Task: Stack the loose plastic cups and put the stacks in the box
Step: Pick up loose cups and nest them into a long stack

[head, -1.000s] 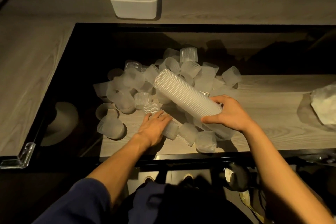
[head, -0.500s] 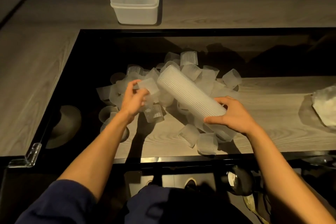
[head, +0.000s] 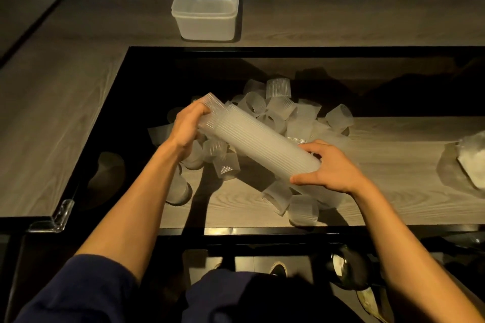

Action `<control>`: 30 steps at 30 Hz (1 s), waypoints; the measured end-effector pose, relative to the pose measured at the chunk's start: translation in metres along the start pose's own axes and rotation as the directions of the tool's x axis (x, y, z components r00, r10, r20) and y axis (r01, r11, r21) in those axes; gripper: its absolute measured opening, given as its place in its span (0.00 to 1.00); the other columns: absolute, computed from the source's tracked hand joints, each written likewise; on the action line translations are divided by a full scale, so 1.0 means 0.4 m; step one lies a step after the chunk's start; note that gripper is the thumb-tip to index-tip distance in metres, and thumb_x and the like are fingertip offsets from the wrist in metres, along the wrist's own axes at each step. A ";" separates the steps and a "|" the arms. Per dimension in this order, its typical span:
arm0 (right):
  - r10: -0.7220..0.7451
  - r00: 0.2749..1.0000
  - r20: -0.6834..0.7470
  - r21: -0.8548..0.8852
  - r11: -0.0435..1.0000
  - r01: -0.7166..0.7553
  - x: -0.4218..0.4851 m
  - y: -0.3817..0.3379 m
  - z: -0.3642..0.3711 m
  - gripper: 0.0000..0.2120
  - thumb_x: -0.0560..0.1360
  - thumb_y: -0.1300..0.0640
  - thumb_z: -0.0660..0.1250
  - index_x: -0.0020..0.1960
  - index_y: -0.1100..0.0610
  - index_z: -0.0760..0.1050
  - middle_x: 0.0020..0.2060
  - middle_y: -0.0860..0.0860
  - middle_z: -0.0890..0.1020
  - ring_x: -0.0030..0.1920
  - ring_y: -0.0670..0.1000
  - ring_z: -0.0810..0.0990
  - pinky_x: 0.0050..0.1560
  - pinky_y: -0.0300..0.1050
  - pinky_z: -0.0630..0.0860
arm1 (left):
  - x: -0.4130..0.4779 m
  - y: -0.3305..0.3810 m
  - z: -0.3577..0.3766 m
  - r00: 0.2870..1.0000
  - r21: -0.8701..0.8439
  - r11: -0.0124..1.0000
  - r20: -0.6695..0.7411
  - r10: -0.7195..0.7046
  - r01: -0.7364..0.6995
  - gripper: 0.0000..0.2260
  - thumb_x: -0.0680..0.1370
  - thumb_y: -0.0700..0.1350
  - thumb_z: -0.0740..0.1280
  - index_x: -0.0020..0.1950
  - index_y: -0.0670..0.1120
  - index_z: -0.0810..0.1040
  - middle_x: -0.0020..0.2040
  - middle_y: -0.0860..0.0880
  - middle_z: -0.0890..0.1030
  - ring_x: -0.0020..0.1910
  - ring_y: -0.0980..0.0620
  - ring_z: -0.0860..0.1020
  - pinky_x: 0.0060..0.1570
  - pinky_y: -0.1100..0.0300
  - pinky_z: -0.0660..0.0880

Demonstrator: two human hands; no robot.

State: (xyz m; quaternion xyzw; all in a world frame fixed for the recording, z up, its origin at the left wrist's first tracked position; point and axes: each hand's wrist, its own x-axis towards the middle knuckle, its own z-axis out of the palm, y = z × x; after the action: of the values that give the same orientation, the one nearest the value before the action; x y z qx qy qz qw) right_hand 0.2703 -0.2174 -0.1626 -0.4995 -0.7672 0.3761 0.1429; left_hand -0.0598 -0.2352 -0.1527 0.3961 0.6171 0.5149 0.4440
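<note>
A long stack of ribbed translucent cups [head: 258,140] lies slanted above the glass tabletop, its upper end at the left. My right hand [head: 332,170] grips its lower end. My left hand [head: 187,127] holds one ribbed cup [head: 211,110] pressed onto the stack's upper end. Several loose cups [head: 282,109] lie in a heap beneath and behind the stack, with a few nearer ones [head: 278,198] by the front edge. The clear plastic box [head: 207,6] stands open on the wooden ledge at the back.
A crumpled clear plastic bag [head: 469,161] lies at the right edge. The wooden ledge [head: 57,102] runs along the left and back of the glass panel. A clear corner guard [head: 56,217] marks the front left corner.
My left hand picked a loose cup from the heap, lifted it up and to the right, and brought it onto the stack's upper end. The right hand kept hold of the stack.
</note>
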 end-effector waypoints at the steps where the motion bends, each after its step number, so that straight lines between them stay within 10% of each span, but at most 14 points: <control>1: -0.005 1.000 0.011 -0.002 1.000 0.005 0.002 -0.001 0.001 0.36 0.61 0.47 0.85 0.66 0.49 0.78 0.55 0.44 0.76 0.55 0.43 0.75 0.51 0.36 0.71 | 0.000 0.004 -0.003 1.000 0.010 1.000 -0.008 -0.002 0.003 0.10 0.72 0.53 0.63 0.51 0.59 0.80 0.51 0.50 0.76 0.48 0.51 0.71 0.45 0.55 0.67; 6: -0.022 0.999 0.026 0.003 1.000 0.021 0.010 -0.013 0.017 0.36 0.61 0.47 0.85 0.67 0.49 0.77 0.55 0.43 0.76 0.55 0.41 0.74 0.52 0.34 0.71 | -0.009 0.021 -0.005 0.999 0.049 0.999 0.048 -0.002 0.000 0.11 0.71 0.55 0.63 0.51 0.58 0.79 0.52 0.48 0.75 0.49 0.50 0.71 0.49 0.53 0.67; 10: -0.038 0.999 0.005 0.037 0.999 0.037 0.018 -0.036 0.036 0.32 0.62 0.46 0.84 0.63 0.45 0.77 0.54 0.45 0.76 0.54 0.43 0.75 0.52 0.39 0.73 | -0.018 0.014 0.011 0.986 0.028 0.998 0.159 -0.051 0.048 0.27 0.73 0.64 0.65 0.70 0.56 0.74 0.64 0.48 0.75 0.60 0.48 0.75 0.55 0.55 0.74; 19: -0.077 0.994 -0.071 0.040 0.996 0.080 0.047 -0.068 0.047 0.30 0.63 0.45 0.83 0.62 0.44 0.76 0.54 0.44 0.75 0.53 0.42 0.73 0.47 0.36 0.69 | -0.002 0.041 0.006 0.983 -0.530 0.830 0.145 -0.109 0.171 0.41 0.71 0.67 0.69 0.78 0.47 0.66 0.72 0.42 0.73 0.69 0.42 0.74 0.67 0.45 0.73; 26: -0.078 0.987 -0.138 0.095 0.991 0.091 0.090 -0.104 0.047 0.34 0.63 0.41 0.83 0.66 0.47 0.77 0.57 0.46 0.76 0.55 0.43 0.74 0.49 0.38 0.72 | 0.004 0.039 0.015 0.974 -0.626 0.763 0.224 -0.025 0.163 0.41 0.62 0.50 0.84 0.70 0.44 0.71 0.64 0.42 0.77 0.66 0.42 0.76 0.63 0.45 0.77; 30: -0.105 0.984 -0.142 0.197 0.972 0.132 0.133 -0.154 0.063 0.39 0.58 0.31 0.76 0.65 0.46 0.77 0.57 0.46 0.77 0.56 0.43 0.76 0.48 0.37 0.75 | 0.012 0.061 0.034 0.946 -0.414 0.896 0.324 -0.020 0.161 0.30 0.72 0.44 0.76 0.72 0.43 0.71 0.61 0.46 0.82 0.62 0.46 0.81 0.56 0.51 0.80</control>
State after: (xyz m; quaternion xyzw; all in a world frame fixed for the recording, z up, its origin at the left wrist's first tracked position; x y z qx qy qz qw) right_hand 0.1903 -0.1953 -0.1435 -0.4587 -0.7419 0.4106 0.2658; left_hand -0.0476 -0.2231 -0.1304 0.3335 0.4267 0.5488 0.6367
